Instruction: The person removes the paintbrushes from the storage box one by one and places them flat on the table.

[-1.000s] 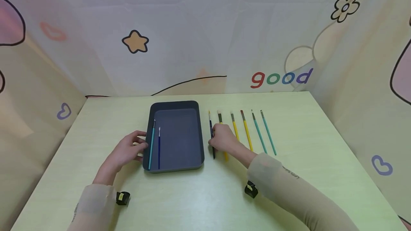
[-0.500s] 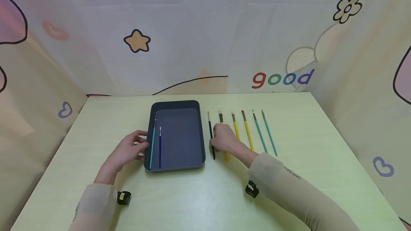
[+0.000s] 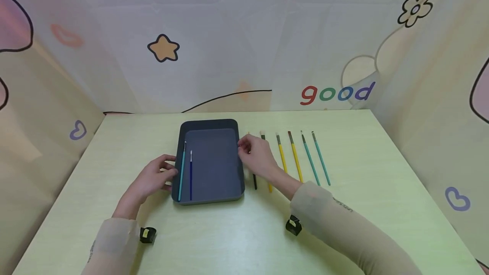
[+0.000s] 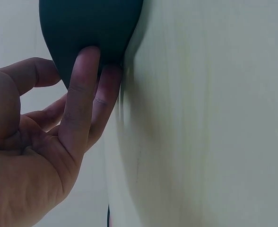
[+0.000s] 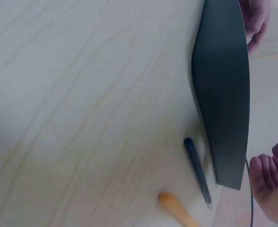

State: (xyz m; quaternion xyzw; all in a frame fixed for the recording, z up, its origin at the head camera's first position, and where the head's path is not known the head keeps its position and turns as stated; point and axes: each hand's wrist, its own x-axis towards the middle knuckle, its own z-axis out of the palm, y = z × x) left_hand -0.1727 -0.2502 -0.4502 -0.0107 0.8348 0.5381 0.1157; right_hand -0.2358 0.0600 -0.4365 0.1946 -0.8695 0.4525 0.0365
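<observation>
My left hand [image 3: 154,175] rests with its fingertips against the left outer wall of a dark grey tray [image 3: 223,198]; its extended fingers [image 4: 84,90] touch that wall in the left wrist view. Inside the tray lie a teal paintbrush [image 3: 181,177] and a shorter blue paintbrush [image 3: 191,177]. My right hand [image 3: 259,156] hovers at the tray's right rim, fingers loosely bent, with thumb and fingertips apart and nothing between them in the right wrist view. Under it, a dark navy paintbrush [image 3: 254,181] lies on the table, partly hidden.
Right of the tray, more paintbrushes lie in a row: a yellow one with a wide pale tip [image 3: 270,187], two other yellow ones, and two teal ones, including the outermost teal paintbrush [image 3: 321,160]. A printed cloth backdrop [image 3: 229,46] stands behind the pale table [image 3: 214,241].
My right hand has left the navy paintbrush and moved up and left to the tray's right rim; the brush stays on the table. My left hand has kept its place.
</observation>
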